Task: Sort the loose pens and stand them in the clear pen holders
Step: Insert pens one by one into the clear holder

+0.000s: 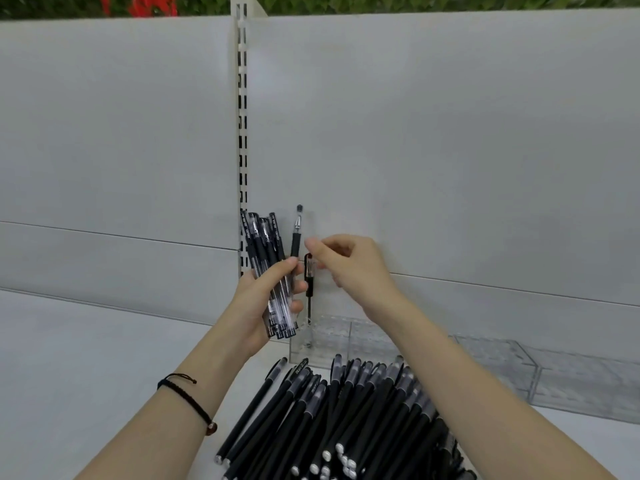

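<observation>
The left hand [266, 299] is gripping a bundle of gel pens [273, 271] upright as ready stock, at ten o'clock of the clear pen holder [332, 344]. The right hand [349, 265], fingers curled, is touching the cap of a single pen [309, 285] standing inside; pinching or not, I cannot tell.

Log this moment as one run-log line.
left hand: holds pen bundle | right hand: pinches single pen upright at clear holder | loose pens: piled in front
</observation>
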{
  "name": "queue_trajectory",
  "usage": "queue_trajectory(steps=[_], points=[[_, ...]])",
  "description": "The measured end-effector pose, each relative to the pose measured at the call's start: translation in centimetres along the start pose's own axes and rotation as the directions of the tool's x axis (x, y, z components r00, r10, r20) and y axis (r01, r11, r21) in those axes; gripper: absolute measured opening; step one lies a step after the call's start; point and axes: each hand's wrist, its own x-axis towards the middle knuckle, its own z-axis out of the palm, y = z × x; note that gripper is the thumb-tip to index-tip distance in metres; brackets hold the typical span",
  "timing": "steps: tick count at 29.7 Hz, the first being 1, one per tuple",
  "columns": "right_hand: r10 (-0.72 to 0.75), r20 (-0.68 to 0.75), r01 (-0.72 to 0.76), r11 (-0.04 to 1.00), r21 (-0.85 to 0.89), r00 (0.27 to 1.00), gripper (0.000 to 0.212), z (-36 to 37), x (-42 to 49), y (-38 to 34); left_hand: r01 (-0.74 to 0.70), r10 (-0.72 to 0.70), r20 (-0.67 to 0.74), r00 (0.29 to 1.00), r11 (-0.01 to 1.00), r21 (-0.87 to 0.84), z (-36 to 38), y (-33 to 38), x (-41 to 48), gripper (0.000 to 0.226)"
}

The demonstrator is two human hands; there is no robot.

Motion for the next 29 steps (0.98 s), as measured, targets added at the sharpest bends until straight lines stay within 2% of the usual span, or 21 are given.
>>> queue_trajectory(steps=[2, 5, 10, 13, 16, 19, 22, 26, 29], points=[[0.045, 0.059, -0.051, 0.993, 0.106, 0.997, 0.015, -0.1, -0.2, -0.4, 0.011, -0.012, 0.06, 0.998, 1.0, 0.027, 0.3, -0.1, -0.3, 0.01], [0.077, 0.077, -0.09, 0.98, 0.178, 0.994, 0.022, 0.0, -0.2, -0.4, 0.031, -0.034, 0.081, 0.996, 0.999, 0.043, 0.4, -0.2, -0.5, 0.011], [0.046, -0.015, -0.042, 0.976, 0.213, 0.999, 0.013, 0.3, 0.1, -0.3, -0.003, 0.003, 0.015, 1.0, 1.0, 0.009, 0.1, 0.0, -0.1, 0.02], [-0.006, -0.085, 0.016, 0.992, 0.126, 0.996, 0.015, 0.1, 0.4, -0.5, -0.084, 0.107, -0.123, 0.987, 0.98, 0.182, -0.3, -0.1, 0.2, 0.011], [-0.11, -0.084, 0.103, 0.991, -0.086, 0.99, 0.015, -0.7, 0.5, -0.6, -0.082, 0.14, -0.223, 0.965, 0.965, 0.251, -0.9, -0.4, 0.5, 0.014], [-0.139, 0.003, 0.136, 0.958, -0.255, 0.99, 0.015, -0.7, 0.2, 0.1, -0.055, 0.095, -0.214, 0.972, 0.981, 0.185, -0.9, -0.4, 0.7, 0.013], [-0.12, 0.032, 0.124, 0.948, -0.292, 0.992, 0.021, -0.3, 0.1, 0.9, -0.052, 0.068, -0.161, 0.985, 0.993, 0.101, -0.5, -0.2, 0.7, 0.011], [-0.077, 0.041, 0.086, 0.942, -0.323, 0.996, 0.019, -0.2, 0.5, 1.5, -0.074, 0.095, -0.124, 0.988, 0.983, 0.167, -0.4, -0.5, 0.6, 0.017], [-0.028, 0.087, 0.063, 0.901, -0.429, 0.996, 0.023, 0.1, 0.5, 1.9, -0.093, 0.116, -0.127, 0.985, 0.979, 0.18, 0.0, -0.6, 0.6, 0.014]])
